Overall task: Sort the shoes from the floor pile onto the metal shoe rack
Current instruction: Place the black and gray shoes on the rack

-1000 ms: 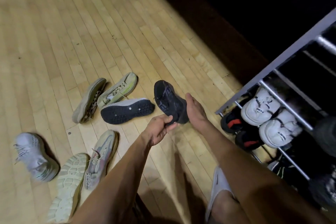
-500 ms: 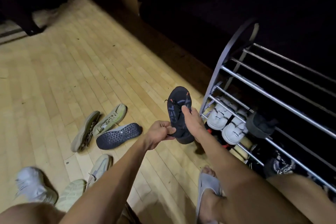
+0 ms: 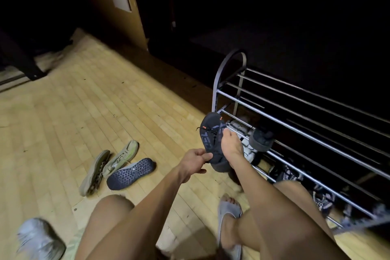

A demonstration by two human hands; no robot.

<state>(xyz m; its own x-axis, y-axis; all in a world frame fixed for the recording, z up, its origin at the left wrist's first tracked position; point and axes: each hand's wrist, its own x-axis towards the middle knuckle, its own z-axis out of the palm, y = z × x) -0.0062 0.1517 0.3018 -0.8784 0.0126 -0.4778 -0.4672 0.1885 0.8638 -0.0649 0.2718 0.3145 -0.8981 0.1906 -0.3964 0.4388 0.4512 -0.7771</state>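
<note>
While both hands grip it, the black shoe [image 3: 212, 139] hangs in the air, toe up, just at the rack's [image 3: 295, 116] near end. Left hand [image 3: 195, 161] fingers pinch the heel; right hand [image 3: 230, 146] fingers wrap the laced side. At eight o'clock, three shoes [image 3: 118, 164] lie on the floor [image 3: 84, 112].

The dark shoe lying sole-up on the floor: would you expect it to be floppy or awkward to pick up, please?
The sole-up shoe probably flexes a little: its sole looks thin. It seems light, a low trainer. The textured tread should give grip, and lying flat it is unlikely to roll.
</note>
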